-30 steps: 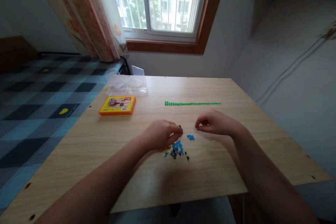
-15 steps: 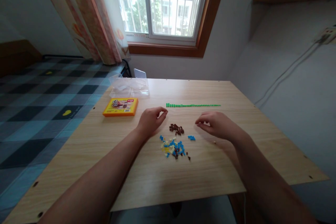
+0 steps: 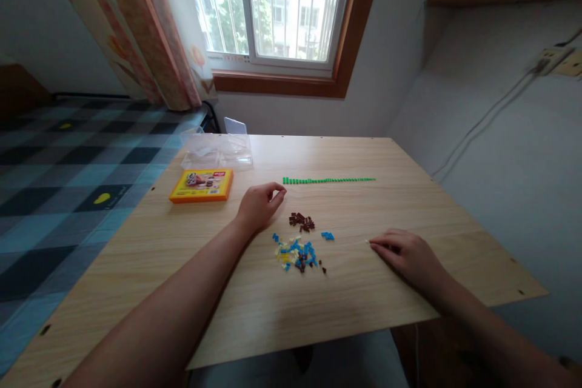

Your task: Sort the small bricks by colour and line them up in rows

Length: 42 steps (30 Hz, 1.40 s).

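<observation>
My right hand [image 3: 400, 251] rests low over the right of the table, thumb and forefinger pinched at a small cream toy brick [image 3: 367, 241]. My left hand [image 3: 261, 201] lies near the left end of a long row of green bricks [image 3: 318, 181]. Its thumb and fingertips are pressed together, and whatever they hold, if anything, is hidden. Between the hands sits a pile of brown bricks [image 3: 301, 221]. Closer to me is a mixed heap of blue, cream, yellow and brown bricks [image 3: 296, 253]. A few blue bricks [image 3: 327, 235] lie apart to the right.
A yellow-orange box [image 3: 202, 187] lies at the table's left, with clear plastic trays [image 3: 217, 151] behind it. The wooden table [image 3: 364, 297] ends at a near edge in front of me. A checkered bed [image 3: 68, 194] stands on the left, under the curtain's side.
My right hand has moved down and right, from beside the green row to the lone cream brick, and pinches at it. My left hand stays in place. The view has shifted slightly.
</observation>
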{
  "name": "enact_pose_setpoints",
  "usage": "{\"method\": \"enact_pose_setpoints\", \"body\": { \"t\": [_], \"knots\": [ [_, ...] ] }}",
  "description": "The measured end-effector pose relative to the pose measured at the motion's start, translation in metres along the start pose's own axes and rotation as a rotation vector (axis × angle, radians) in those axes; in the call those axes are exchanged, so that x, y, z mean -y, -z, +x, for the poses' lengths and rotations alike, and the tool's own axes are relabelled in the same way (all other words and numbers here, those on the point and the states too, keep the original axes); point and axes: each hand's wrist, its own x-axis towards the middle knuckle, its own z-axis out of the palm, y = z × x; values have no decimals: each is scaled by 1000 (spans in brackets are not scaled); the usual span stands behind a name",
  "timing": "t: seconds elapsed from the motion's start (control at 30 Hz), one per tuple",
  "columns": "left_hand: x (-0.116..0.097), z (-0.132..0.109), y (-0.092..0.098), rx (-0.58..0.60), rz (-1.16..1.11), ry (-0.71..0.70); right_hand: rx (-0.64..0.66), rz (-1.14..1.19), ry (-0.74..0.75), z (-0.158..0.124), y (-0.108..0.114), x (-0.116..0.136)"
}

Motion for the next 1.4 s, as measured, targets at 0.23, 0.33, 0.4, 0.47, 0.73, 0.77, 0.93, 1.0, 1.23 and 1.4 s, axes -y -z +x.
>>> {"method": "enact_pose_setpoints", "body": {
  "t": [0.23, 0.33, 0.4, 0.47, 0.73, 0.77, 0.93, 1.0, 1.23, 1.4],
  "knots": [
    [0, 0, 3, -22, -2, 18, -49, 45, 118, 31, -25, 21],
    [0, -1, 3, -28, -12, 18, -51, 56, 182, 45, -32, 31],
    [0, -1, 3, -27, -22, 21, -36, 85, 241, 53, -35, 36],
    [-1, -2, 3, -22, -30, 26, -19, 137, 304, 63, -37, 39],
    [-1, 0, 4, -7, -39, 54, -75, 332, 315, 100, -36, 46],
    [-1, 0, 4, -8, -43, 56, -62, 354, 336, 100, -37, 47],
    [0, 0, 3, -15, -51, 54, 6, 362, 513, 90, -40, 50],
    [0, 0, 3, -15, -46, 55, 25, 321, 574, 88, -41, 50],
    [-2, -1, 3, -14, -47, 65, 85, 263, 638, 90, -42, 50],
    [-3, -2, 3, -12, -49, 65, 160, 280, 623, 87, -32, 48]
  ]
}}
